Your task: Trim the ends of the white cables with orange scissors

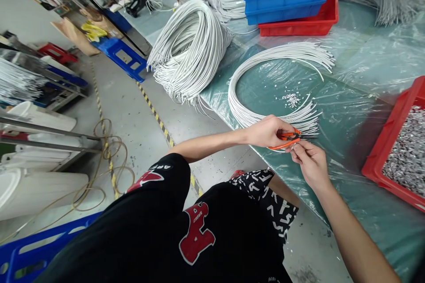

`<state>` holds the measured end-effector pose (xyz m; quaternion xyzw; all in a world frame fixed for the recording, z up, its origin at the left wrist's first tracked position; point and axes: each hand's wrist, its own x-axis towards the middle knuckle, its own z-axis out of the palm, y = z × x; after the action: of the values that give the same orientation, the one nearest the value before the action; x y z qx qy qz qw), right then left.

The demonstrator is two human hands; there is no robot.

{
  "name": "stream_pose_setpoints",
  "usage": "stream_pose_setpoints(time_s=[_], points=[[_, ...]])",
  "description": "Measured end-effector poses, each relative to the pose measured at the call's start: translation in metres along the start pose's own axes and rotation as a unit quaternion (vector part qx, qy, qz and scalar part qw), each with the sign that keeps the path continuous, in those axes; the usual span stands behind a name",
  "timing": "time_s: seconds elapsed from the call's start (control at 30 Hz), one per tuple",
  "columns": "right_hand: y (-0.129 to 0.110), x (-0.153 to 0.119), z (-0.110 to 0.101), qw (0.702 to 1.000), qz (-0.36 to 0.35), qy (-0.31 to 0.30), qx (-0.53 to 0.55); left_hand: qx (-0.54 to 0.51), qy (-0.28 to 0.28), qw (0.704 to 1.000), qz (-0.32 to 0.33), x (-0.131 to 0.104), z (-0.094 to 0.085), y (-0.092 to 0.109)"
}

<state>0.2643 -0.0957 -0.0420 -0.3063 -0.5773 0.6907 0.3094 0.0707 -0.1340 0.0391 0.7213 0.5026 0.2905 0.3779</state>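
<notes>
Many curved wires [234, 86], orange-handled pliers [288, 136]

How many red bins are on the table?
2: the far red bin beneath blue bins, and the near red bin, at right, holding shiny bits. Others may be hidden.

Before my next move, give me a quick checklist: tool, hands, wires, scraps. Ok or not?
1. Orange-handled pliers gripped: ok, in the left hand.
2. Right hand well away from the pliers: not ok, its fingers are close beside them.
3. Item between the right fingertips: cannot tell, too small.
4. Curved white wire bundle on the green-covered table: ok, both ends splayed toward the picture's right.
5. All scraps in the red bin: not ok, a small heap of clippings lies inside the bundle's curve.
</notes>
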Motion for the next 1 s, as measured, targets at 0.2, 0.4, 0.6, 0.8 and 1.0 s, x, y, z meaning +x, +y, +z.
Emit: stream_pose_setpoints(time_s=[0.2,0.4,0.6,0.8,1.0], points=[[0.003,0.000,-0.001,1.000,0.004,0.016,0.023,0.043,0.016,0.999,0.022,0.003,0.003,-0.004],[0.001,0.000,-0.001,1.000,0.006,0.013,0.020,0.056,0.011,0.998,0.028,0.005,0.004,-0.007],[0.001,0.001,-0.002,1.000,0.006,0.008,0.026,0.045,0.009,0.998,0.035,0.004,0.004,-0.007],[0.001,0.001,-0.005,1.000,0.001,0.005,0.028,-0.002,0.035,0.999,0.026,0.005,0.004,-0.005],[-0.003,-0.004,-0.001,0.997,-0.041,0.009,-0.059,-0.093,0.164,0.982,-0.008,0.052,-0.005,-0.067]])
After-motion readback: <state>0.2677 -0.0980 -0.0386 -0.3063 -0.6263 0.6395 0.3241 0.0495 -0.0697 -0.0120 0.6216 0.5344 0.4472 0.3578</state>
